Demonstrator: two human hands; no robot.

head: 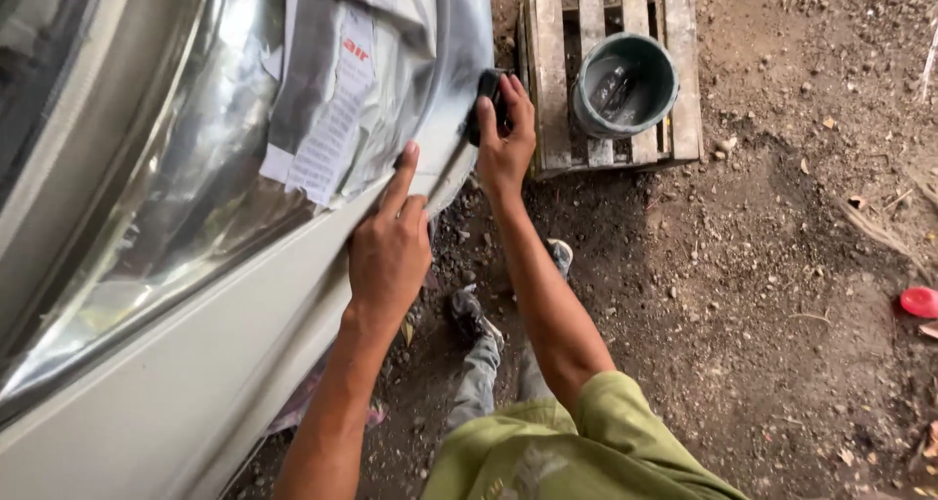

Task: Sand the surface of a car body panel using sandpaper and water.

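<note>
The right hand [505, 129] clamps a small dark sanding block [486, 104], likely stiff, light and best gripped across its back, against the grey car panel [459, 41], while the left hand [389, 246] presses flat just beside the masking paper [327, 119], near a bucket [625, 82] on a pallet [552, 80].

An outdoor car-repair yard: masked car body [195, 363], dirt ground [762, 295], wooden pallet [557, 80] bearing a bucket [657, 89].
</note>
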